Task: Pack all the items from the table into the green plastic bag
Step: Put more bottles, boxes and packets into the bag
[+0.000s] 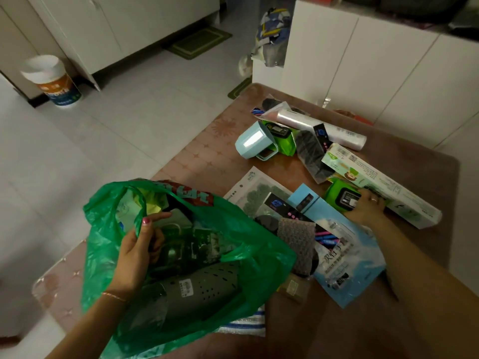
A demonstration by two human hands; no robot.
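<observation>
The green plastic bag (pixel 259 257) lies open on the near left of the table (pixel 427 164). My left hand (pixel 137 252) grips its rim and holds the mouth wide. Inside I see a grey perforated shoe (pixel 204 286) and dark packets. My right hand (pixel 365 207) reaches right and closes on a green wet-wipes pack (pixel 340 196), beside a long white box (pixel 383 182). Between the hands lie a light blue packet (pixel 347 257), a bubble-wrapped item (pixel 298 239) and a white packet (pixel 248 193).
Farther back lie a light blue cup (pixel 255 141), a second green pack (pixel 283 139), a clear film roll (pixel 321 126) and a dark packet (pixel 311 154). White cabinets (pixel 388 73) stand behind the table. A bucket (pixel 55 81) sits on the tiled floor at left.
</observation>
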